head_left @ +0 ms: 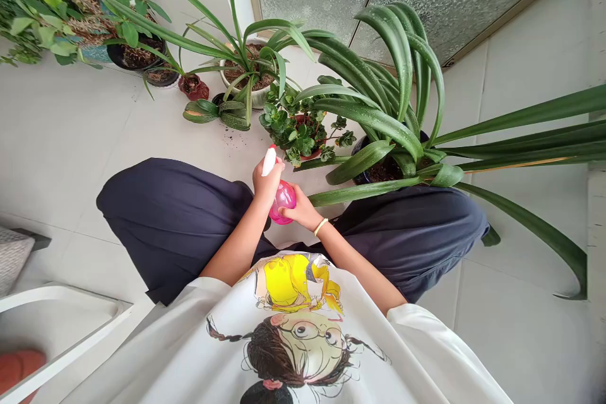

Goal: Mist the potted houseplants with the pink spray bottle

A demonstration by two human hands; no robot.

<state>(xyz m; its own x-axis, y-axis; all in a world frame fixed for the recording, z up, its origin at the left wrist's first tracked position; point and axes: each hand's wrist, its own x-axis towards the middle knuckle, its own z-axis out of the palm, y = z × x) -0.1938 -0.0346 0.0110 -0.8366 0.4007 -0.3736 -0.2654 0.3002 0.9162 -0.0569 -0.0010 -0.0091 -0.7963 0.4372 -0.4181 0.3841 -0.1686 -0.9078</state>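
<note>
The left hand [265, 183] is curled tight around the neck of the spray bottle [284, 199], just under its white nozzle [269, 160]. The right hand [299, 208] cups the round pink belly from the right, near the knees and just short of the small-leaved potted plant [300, 132]. A damp grip could slip on that smooth, glossy plastic (the long strap leaves [379, 120] at right are beaded with droplets), dropping the bottle onto the hard pale floor tiles [66, 139].
</note>
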